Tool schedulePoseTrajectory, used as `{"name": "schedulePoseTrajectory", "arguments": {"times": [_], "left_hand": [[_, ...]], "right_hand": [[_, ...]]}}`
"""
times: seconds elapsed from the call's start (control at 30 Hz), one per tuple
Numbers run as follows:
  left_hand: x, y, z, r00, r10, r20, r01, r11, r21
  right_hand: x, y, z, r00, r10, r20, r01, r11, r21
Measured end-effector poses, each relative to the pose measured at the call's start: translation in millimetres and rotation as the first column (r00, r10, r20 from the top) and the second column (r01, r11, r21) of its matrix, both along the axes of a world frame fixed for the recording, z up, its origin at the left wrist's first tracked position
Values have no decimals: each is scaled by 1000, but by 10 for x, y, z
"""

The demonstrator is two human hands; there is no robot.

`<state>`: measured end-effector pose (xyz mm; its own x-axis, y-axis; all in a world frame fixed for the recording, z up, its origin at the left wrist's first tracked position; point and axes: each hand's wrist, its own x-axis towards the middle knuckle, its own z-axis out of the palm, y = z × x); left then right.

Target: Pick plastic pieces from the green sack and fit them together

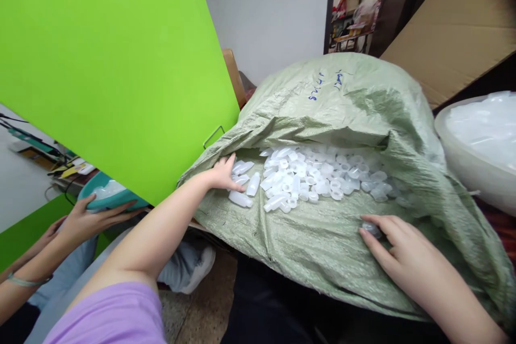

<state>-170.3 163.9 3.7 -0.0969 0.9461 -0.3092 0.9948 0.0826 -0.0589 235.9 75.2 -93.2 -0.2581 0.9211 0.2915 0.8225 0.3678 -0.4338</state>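
A large green woven sack (322, 231) lies open before me, its mouth full of small translucent white plastic bottles (310, 174). My left hand (222, 173) reaches into the mouth at its left edge, fingers spread over the nearest bottles. My right hand (397, 250) rests on the front of the sack, fingers curled around one small white bottle (371, 229).
Another person at the far left holds a teal bowl (105, 197) of white pieces with one hand (86, 219). A bright green board (113, 64) stands at left. A white basin (479, 145) of clear plastic pieces sits at right, below a cardboard sheet (455, 27).
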Motion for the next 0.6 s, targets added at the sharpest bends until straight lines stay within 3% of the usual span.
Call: {"name": "schedulePoseTrajectory", "arguments": {"times": [0.1,0.23,0.37,0.6], "left_hand": [[-37,-51,189,995,85,-49,-89,991,-97],[-160,-111,330,995,94,-41,-100,976,-191],[-197,-159,268,996,76,-54,-84,980,-182],[68,-205,147,990,59,-131,-70,995,-77]], "right_hand": [[-7,2,8,1000,-2,-11,2,1000,-10],[-5,9,4,1000,1,-18,-1,1000,-16],[13,5,-11,1000,-2,-21,2,1000,-14],[32,3,-35,1000,6,-27,-6,1000,-14]]}}
